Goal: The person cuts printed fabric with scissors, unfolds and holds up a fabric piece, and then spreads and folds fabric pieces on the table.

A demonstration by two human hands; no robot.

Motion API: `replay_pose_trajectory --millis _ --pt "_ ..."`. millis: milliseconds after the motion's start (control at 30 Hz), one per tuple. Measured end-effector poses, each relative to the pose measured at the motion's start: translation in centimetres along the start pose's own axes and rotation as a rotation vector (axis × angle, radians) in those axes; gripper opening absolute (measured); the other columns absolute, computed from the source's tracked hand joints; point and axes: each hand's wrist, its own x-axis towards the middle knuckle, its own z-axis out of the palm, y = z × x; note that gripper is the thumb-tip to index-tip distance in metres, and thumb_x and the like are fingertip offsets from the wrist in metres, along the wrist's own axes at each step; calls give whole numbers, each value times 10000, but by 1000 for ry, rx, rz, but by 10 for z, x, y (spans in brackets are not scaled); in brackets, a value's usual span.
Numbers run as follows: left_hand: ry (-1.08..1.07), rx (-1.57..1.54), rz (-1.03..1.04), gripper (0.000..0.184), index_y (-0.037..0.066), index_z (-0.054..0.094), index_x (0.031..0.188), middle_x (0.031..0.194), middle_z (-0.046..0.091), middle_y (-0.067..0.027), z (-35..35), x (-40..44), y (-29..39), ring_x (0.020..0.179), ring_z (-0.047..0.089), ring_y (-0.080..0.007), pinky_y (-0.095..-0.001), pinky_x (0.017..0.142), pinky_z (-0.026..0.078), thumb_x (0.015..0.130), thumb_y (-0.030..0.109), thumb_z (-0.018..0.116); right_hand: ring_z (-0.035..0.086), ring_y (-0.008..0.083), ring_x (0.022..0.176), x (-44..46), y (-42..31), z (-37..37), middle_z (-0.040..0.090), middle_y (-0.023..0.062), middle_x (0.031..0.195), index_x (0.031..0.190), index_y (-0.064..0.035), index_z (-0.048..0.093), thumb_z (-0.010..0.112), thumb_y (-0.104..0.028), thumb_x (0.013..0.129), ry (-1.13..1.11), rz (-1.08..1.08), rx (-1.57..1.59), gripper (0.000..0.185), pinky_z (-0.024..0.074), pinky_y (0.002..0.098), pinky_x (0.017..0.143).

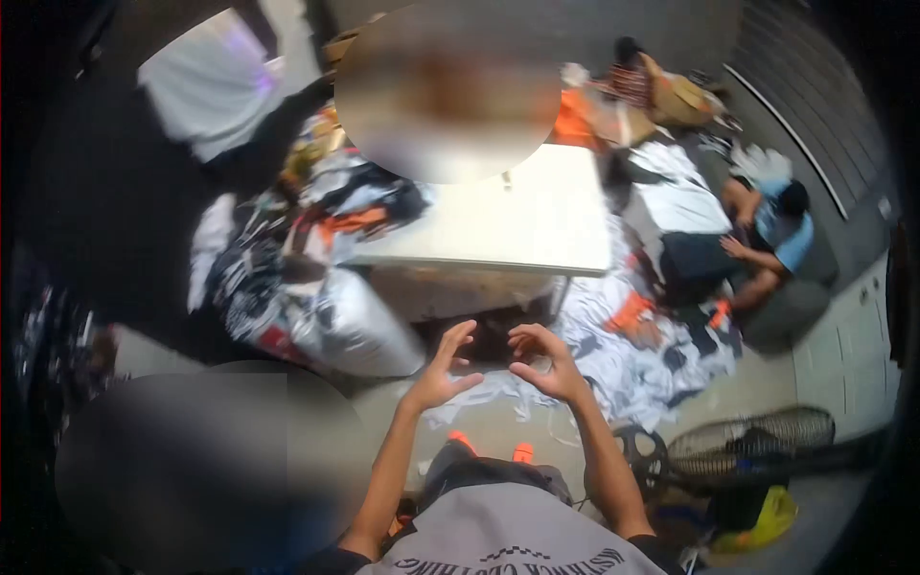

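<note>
Both of my hands are raised in front of my body, short of the near edge of a white table [479, 235]. My left hand [446, 369] has its fingers apart and slightly curled, with nothing in it. Facing it, a small gap away, my right hand [546, 362] is also empty, its fingers bent and the thumb apart. Neither hand touches anything. Beyond and left of my left hand stands a shiny silvery sack [359, 326]. White cloth scraps [613, 369] lie on the floor to the right of my right hand.
Piled cloth [364, 196] covers the table's left end. A person in blue [791, 235] sits at the right beside a dark-and-white bundle [680, 206]. Another person [632, 81] is farther back. A fan [752, 441] stands at the lower right. Two areas are blurred out.
</note>
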Motion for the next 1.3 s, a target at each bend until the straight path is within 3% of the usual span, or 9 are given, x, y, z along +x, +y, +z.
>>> replay_pose_trajectory --millis 133,333,467,700,800,1000,1300 --pt "-291 -53 63 835 138 274 1493 1506 259 -48 22 41 6 1283 406 -262 -389 987 397 781 128 709 565 137 789 -39 -3 -16 622 48 960 1178 -61 579 738 -52 754 217 -51 -151 453 458 247 698" --pt "-685 -100 108 824 142 289 1488 1495 297 -55 50 92 -2 1274 420 -264 -390 987 395 781 138 711 565 137 790 -110 -3 -10 624 47 967 1176 -62 578 724 -35 744 667 124 -151 456 457 248 690" --pt "-906 -71 244 797 143 310 1480 1479 338 -65 85 121 -3 1252 437 -261 -384 983 396 787 126 705 565 140 785 -152 -8 0 626 46 964 1180 -65 575 709 -45 746 916 98 -250 454 452 247 674" --pt "-1228 -65 183 779 137 327 1473 1474 351 -73 181 147 29 1211 457 -253 -379 965 407 792 110 706 560 137 773 -210 -2 -4 626 45 967 1183 -63 571 703 -82 757 1242 93 -323 446 440 239 659" --pt "-1314 -61 210 779 133 333 1470 1467 359 -85 204 157 44 1178 472 -253 -377 948 418 791 106 714 555 134 770 -215 5 -8 623 42 980 1183 -62 569 700 -106 764 1329 89 -289 441 436 238 655" --pt "-1356 -139 76 846 139 277 1495 1460 359 -116 221 192 45 1143 488 -262 -374 919 433 784 117 734 557 133 788 -201 15 -18 619 42 1004 1193 -55 562 698 -109 763 1414 145 -227 454 435 239 661" --pt "-1410 -381 87 1025 160 130 1535 1438 384 -149 232 302 -30 1105 504 -273 -367 898 440 749 155 788 562 159 848 -127 42 -74 608 60 1014 1217 -50 545 684 -81 766 1531 244 -300 473 442 236 700"
